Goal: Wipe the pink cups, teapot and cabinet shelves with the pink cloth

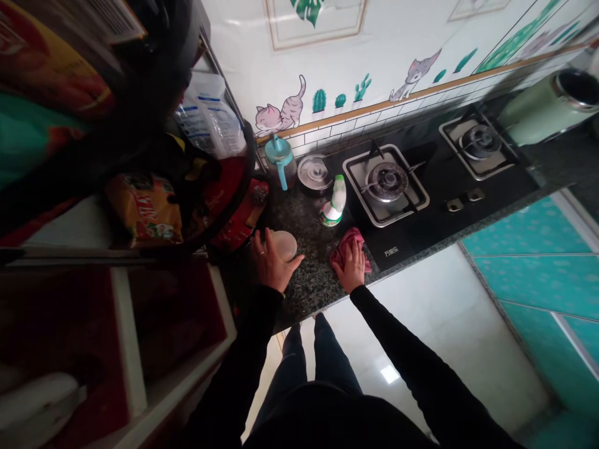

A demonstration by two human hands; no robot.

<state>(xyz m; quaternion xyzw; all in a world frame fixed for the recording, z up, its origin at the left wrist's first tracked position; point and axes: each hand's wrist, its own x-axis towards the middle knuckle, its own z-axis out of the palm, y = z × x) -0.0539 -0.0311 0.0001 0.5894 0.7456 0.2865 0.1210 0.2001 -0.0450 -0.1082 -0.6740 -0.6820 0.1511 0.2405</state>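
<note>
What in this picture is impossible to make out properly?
All in the head view:
- Pale round container: the left hand covers part of it, and any contents cannot be seen.
- Red cloth: the right hand hides much of it.
- White bottle: its label is too small to read.
- Pale green pot: cut off by the right edge.

This is a small home kitchen. A two-burner gas stove [437, 181] is set into a speckled stone counter [299, 215], and the white tiled wall [355, 43] behind the stove carries playful cat [279, 112] and cactus [319, 101] stickers. A pale green pot [543, 109] stands to the right of the stove, a squeeze bottle [334, 202] stands just left of it, and a snack bag [143, 209] sits farther left. Shiny floor tiles [444, 324] show below the stove.
</note>
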